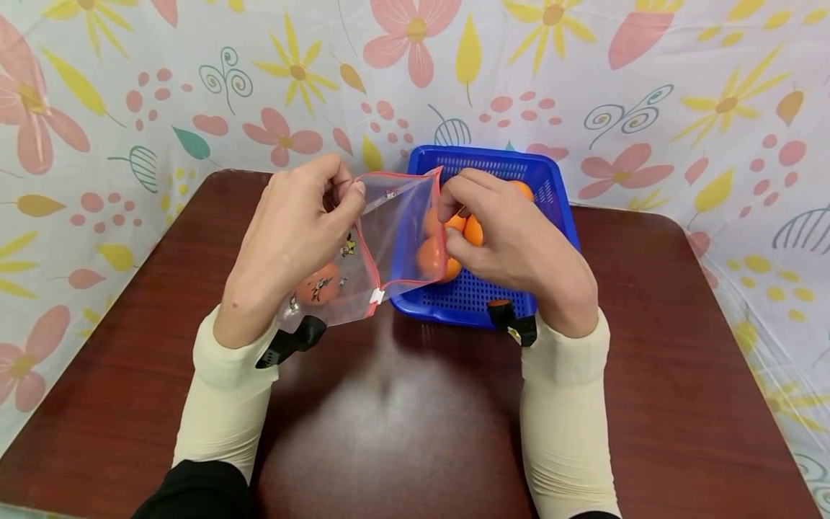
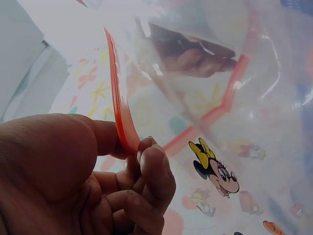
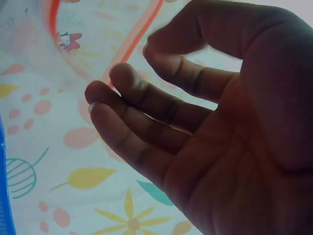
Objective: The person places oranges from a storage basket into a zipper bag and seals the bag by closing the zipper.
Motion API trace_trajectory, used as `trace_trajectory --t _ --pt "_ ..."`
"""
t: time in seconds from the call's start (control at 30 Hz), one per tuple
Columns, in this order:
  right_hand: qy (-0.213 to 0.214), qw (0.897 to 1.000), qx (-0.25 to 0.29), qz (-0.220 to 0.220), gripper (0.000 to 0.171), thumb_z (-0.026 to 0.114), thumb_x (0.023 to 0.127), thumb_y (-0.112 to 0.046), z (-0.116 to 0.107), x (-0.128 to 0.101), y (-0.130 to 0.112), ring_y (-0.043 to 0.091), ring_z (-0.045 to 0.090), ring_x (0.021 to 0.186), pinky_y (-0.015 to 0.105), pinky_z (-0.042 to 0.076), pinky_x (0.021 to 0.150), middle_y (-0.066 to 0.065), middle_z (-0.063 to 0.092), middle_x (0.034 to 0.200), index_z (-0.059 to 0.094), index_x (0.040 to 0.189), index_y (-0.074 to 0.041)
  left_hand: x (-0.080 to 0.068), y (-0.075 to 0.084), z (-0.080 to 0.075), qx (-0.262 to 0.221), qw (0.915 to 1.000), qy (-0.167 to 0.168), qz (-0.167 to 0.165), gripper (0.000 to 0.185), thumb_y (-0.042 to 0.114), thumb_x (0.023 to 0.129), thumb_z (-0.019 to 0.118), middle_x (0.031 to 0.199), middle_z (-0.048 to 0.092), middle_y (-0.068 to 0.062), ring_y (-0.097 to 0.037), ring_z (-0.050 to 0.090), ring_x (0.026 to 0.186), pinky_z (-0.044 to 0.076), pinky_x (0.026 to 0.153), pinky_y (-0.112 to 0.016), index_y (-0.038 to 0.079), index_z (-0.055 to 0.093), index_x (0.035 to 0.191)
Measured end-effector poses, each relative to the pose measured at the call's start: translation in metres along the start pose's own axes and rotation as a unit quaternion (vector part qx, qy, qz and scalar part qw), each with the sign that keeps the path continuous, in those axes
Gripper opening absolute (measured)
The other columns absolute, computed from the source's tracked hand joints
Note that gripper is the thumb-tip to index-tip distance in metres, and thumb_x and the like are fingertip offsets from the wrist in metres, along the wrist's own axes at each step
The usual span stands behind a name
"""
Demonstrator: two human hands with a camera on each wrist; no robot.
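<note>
At the far left, the left hand [image 1: 295,231] pinches the red-edged rim of a clear plastic zip bag [image 1: 379,245] between thumb and curled fingers; the left wrist view confirms the red strip clamped at the fingertips [image 2: 146,152], with cartoon prints showing on the film. The bag hangs over the dark wooden table [image 1: 402,404], its mouth turned toward the right, and one orange [image 1: 318,283] sits in its lower corner, partly hidden by the left wrist. Through the film, more oranges [image 1: 431,256] in the blue basket [image 1: 558,194] look blurred, so their count is hard to tell. The right hand [image 1: 512,238] is at the bag's opposite rim, over the basket; from the head view its fingers curl near the red edge, but the right wrist view shows them loosely bent and only close to the strip, so whether they pinch it cannot be told. The basket's near wall is partly covered by this hand. A flowered cloth [image 1: 713,108] backs everything.
</note>
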State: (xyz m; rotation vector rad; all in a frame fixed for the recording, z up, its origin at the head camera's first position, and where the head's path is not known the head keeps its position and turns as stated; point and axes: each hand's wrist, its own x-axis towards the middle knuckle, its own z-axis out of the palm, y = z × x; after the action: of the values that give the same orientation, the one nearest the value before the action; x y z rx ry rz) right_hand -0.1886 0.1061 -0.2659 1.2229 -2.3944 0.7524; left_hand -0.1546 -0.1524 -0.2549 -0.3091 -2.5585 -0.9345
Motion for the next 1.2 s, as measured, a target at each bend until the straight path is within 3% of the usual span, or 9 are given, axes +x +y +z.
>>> trace_trajectory --t 0.17,0.37,0.63,0.97,1.2 --pt "0.0 1.0 -0.004 0.005 0.016 0.057 0.083 0.004 0.003 0.001 0.008 0.015 0.061 0.085 0.031 0.048 0.078 0.001 0.061 0.085 0.064 0.089 -0.009 0.001 -0.001 -0.002 -0.001 1.0 0.0 -0.002 0.022 0.022 0.101 0.057 0.067 0.057 -0.001 -0.017 0.047 0.056 0.035 0.057 -0.033 0.016 0.058 0.08" --pt "-0.045 0.999 -0.001 0.004 0.017 0.06 0.083 0.008 0.008 0.003 0.021 0.016 0.058 0.083 0.029 0.047 0.074 0.001 0.062 0.085 0.067 0.089 -0.007 0.002 -0.002 -0.003 0.004 1.0 0.005 0.006 0.022 0.022 0.101 0.058 0.066 0.056 -0.002 -0.018 0.046 0.055 0.035 0.057 -0.034 0.015 0.058 0.08" --pt "-0.059 0.998 0.006 0.023 0.02 0.061 0.08 0.01 0.014 0.004 0.03 0.018 0.052 0.077 0.03 0.042 0.068 0.006 0.057 0.082 0.06 0.089 -0.007 0.001 -0.002 -0.004 0.003 1.0 0.004 0.004 0.022 0.022 0.101 0.057 0.066 0.056 -0.002 -0.017 0.045 0.054 0.034 0.056 -0.033 0.015 0.057 0.08" --pt "-0.088 0.995 -0.013 0.048 0.013 0.066 0.082 0.005 0.016 0.003 0.034 0.021 0.054 0.077 0.034 0.044 0.072 0.003 0.058 0.081 0.065 0.09 -0.006 0.001 -0.003 -0.004 0.004 1.0 0.004 0.0 0.023 0.023 0.101 0.057 0.066 0.055 -0.002 -0.017 0.046 0.054 0.034 0.056 -0.034 0.015 0.057 0.08" --pt "-0.149 0.986 -0.028 0.061 0.013 0.077 0.088 -0.004 0.02 0.005 0.037 0.025 0.056 0.079 0.037 0.045 0.075 0.004 0.06 0.085 0.07 0.099 -0.006 0.001 -0.004 -0.007 0.003 1.0 0.0 -0.005 0.023 0.023 0.102 0.057 0.066 0.057 -0.001 -0.018 0.046 0.053 0.033 0.054 -0.033 0.015 0.058 0.08"
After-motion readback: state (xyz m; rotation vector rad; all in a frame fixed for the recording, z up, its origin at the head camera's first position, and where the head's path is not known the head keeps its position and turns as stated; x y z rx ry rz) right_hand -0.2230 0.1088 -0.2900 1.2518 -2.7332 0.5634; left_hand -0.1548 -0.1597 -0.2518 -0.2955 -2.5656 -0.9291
